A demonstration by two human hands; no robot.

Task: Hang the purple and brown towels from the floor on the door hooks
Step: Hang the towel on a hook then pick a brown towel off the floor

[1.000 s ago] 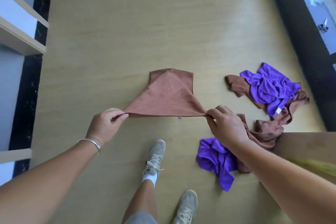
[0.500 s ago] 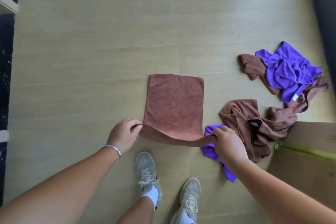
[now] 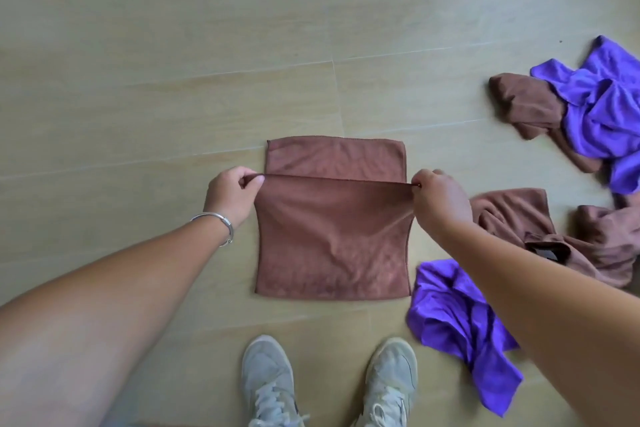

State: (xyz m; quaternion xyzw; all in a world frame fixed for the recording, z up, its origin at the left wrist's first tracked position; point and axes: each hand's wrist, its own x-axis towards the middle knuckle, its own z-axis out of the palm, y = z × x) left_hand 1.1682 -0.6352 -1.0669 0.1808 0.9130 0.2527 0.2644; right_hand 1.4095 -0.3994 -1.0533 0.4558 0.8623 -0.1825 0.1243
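Shoes: 2 grey lace-up sneakers are standing on the floor at the near edge of the view, toes pointing toward the folded brown towel.
Near purple towel: a crumpled purple towel is lying on the floor just right of the folded brown towel's near right corner, partly hidden under the right forearm.
Folded brown towel: the brown towel is lying flat on the floor just beyond the sneakers, its upper layer being held doubled over the lower one, with a strip of the lower layer showing past the raised edge.
Left hand: the left hand, a silver bracelet on its wrist, is pinching the left end of that raised edge between thumb and curled fingers.
Right hand: the right hand is pinching the right end of the same edge, fingers curled over it, pulling it taut.
Loose brown towel: a crumpled brown towel with a dark label is lying right of the folded towel.
Far pile: farther right and beyond, another purple towel is lying bunched over a brown one.
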